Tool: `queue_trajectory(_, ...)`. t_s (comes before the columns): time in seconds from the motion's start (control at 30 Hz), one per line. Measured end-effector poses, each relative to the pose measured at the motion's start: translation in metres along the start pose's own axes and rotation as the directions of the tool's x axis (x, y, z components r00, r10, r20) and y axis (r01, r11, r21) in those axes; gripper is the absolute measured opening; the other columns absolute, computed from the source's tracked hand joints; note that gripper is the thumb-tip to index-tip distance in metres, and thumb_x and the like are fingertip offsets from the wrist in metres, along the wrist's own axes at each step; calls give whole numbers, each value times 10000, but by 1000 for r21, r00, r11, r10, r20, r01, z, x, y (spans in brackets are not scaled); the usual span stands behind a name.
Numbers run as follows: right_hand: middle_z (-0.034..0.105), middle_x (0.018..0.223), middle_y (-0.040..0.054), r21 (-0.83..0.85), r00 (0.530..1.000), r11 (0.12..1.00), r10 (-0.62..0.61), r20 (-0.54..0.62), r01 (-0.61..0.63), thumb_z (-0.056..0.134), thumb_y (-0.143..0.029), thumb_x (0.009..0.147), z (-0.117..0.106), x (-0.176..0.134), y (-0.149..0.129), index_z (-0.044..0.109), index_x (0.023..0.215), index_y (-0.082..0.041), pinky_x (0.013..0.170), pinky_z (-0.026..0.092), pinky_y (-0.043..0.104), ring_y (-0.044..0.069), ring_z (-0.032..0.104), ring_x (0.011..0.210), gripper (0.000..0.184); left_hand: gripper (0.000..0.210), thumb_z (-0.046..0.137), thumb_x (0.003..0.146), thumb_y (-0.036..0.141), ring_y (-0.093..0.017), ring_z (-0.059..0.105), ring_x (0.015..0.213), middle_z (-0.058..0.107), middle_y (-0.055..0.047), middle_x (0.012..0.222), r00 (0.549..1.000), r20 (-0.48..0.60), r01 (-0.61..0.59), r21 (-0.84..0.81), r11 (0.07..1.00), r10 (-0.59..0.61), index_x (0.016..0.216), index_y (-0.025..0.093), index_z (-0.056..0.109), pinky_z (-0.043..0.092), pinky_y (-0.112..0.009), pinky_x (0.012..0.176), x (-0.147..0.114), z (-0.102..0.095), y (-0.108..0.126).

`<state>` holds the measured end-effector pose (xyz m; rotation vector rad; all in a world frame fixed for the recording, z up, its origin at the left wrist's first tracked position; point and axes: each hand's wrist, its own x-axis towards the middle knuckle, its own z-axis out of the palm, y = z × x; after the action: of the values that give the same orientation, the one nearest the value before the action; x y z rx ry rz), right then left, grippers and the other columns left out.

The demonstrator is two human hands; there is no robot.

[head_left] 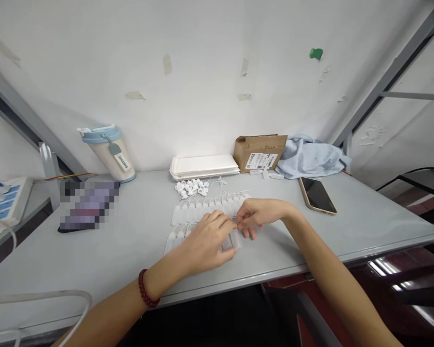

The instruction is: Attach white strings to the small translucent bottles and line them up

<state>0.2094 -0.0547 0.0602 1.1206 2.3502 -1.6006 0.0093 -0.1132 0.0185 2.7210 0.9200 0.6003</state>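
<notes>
Grey tabletop (137, 250) against a white wall (202, 72), scraps of tape stuck on the wall, metal frame bars cut off at both upper sides. Loose cable (39, 296) cropped lower left; white device (3, 205) cut by left edge. Pixelated block left of center, purplish, contents unreadable.

Center: flat, rounded white pieces (190, 212) with thin looped strings, smooth plastic look, laid in two rows. Upper row mostly visible, its right end running up to the right hand (255, 214); lower row mostly covered by the left hand (210, 241) and wrist, so count unclear. Left hand curves palm-down over the lower row, thumb and fingers around translucent pieces at its right end; gripped or only touched, can't tell. Right hand bent inward, fingertips bunched beside the left's; whether they pinch anything can't be made out, blurred and overlapped. Red bead bracelet (148, 289) on left wrist.

Behind the rows: heap of small white caps (191, 188), individual shapes merging. Shallow white tray (202, 166), brown cardboard box (258, 152) with label too small to read, crumpled pale-blue cloth (311, 156) at the box's right side. Dark-screened phone (317, 195) right; tapered tumbler (110, 154), blue lid, upper left.
</notes>
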Motion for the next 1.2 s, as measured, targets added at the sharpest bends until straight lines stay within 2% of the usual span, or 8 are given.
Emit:
queue_trajectory(0.47, 673, 693, 27, 10, 997, 1000, 0, 72, -1, 538, -263, 775, 0, 9, 7, 628, 826, -124, 432, 350, 188, 107, 619, 537, 173, 229, 591, 784, 330, -255, 479, 954, 565, -78, 966, 998, 51, 40, 148, 988, -48, 942, 167, 569, 431, -403, 814, 0, 1, 3)
queue_trajectory(0.67, 668, 710, 35, -3, 993, 999, 38, 112, -38, 541, -272, 774, -2, 11, 7, 611, 839, -110, 454, 362, 192, 112, 630, 566, 188, 244, 587, 798, 349, -249, 476, 957, 563, -75, 964, 994, 72, 71, 142, 987, -81, 956, 164, 566, 428, -394, 824, 0, 1, 3)
queue_trajectory(0.9, 672, 657, 29, 74, 996, 997, 7, 91, -14, 577, -340, 771, -11, 8, 12, 611, 799, -114, 409, 329, 180, 116, 638, 540, 230, 364, 613, 787, 430, -261, 471, 1002, 578, -84, 1019, 997, 22, 76, 58, 995, -77, 1026, 160, 555, 428, -402, 847, -1, 0, 2)
queue_trajectory(1.0, 671, 625, 25, 118, 999, 993, -28, 26, 25, 600, -356, 763, -19, 3, 19, 614, 758, -118, 402, 333, 183, 110, 624, 502, 238, 284, 558, 833, 395, -245, 487, 1002, 592, -81, 1026, 992, -60, 112, -19, 994, -113, 1006, 170, 560, 431, -394, 853, 1, -5, -2)
queue_trajectory(1.07, 669, 607, 22, 145, 996, 988, -50, -79, 61, 617, -357, 756, -26, -2, 25, 620, 732, -121, 403, 338, 188, 102, 604, 468, 238, 204, 494, 866, 345, -235, 506, 988, 609, -75, 994, 972, -132, 188, -75, 979, -197, 951, 177, 574, 445, -375, 825, 5, -11, -10)
queue_trajectory(1.13, 670, 608, 27, 175, 974, 980, -49, -223, 89, 633, -353, 747, -33, -7, 32, 630, 709, -122, 405, 348, 194, 103, 596, 457, 234, 200, 451, 870, 318, -231, 529, 968, 631, -64, 949, 930, -173, 306, -122, 944, -324, 918, 184, 590, 458, -353, 783, 12, -18, -22)
queue_trajectory(1.2, 680, 645, 44, 210, 923, 970, -35, -383, 124, 642, -346, 741, -41, -10, 40, 639, 712, -120, 420, 376, 204, 119, 614, 490, 228, 235, 436, 853, 290, -231, 556, 934, 655, -47, 898, 875, -175, 436, -121, 892, -452, 981, 188, 605, 460, -346, 759, 23, -27, -38)
